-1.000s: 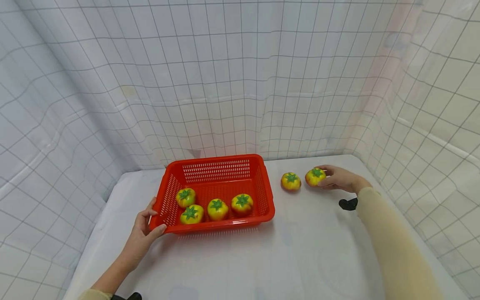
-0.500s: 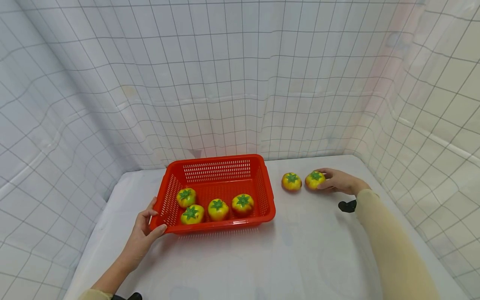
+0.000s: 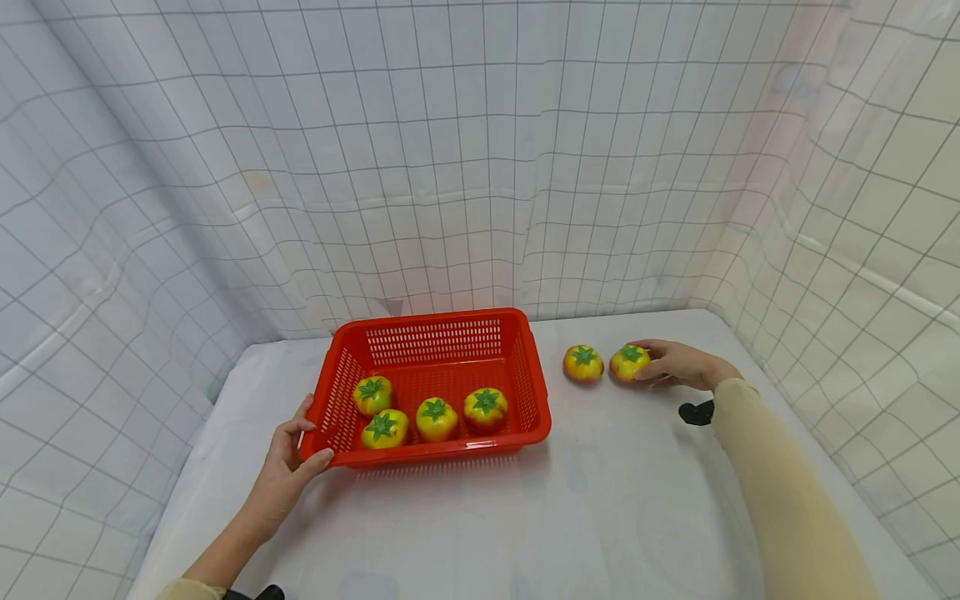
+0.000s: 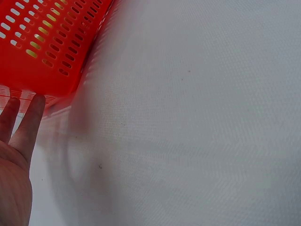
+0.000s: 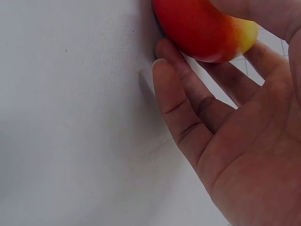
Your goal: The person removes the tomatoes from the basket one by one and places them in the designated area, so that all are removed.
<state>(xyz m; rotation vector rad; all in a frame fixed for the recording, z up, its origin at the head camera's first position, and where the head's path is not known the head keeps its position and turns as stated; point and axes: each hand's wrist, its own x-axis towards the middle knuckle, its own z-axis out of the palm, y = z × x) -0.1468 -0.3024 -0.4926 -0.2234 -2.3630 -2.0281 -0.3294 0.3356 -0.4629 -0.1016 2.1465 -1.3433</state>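
Note:
My left hand (image 3: 281,479) holds the left front corner of a red plastic basket (image 3: 442,452), thumb at the front rim and fingers along the left side. Two of its fingers touch the basket wall (image 4: 37,75) in the left wrist view. Inside the basket sit several yellow-and-red tomatoes with green star-shaped tops, among them a front tomato (image 3: 437,421). To the right, my right hand (image 3: 678,364) holds a tomato (image 3: 628,365) between thumb and fingers, down at the tabletop. In the right wrist view that tomato (image 5: 197,33) shows its red underside, partly covered by the thumb.
Another tomato (image 3: 582,365) lies on the white tabletop (image 3: 525,525), between the basket and the right hand. White grid-patterned sheets (image 3: 465,167) hang behind the table and at both sides.
My right hand and its tomato have come slightly down and nearer the front of the table. The left hand and the basket look unmoved.

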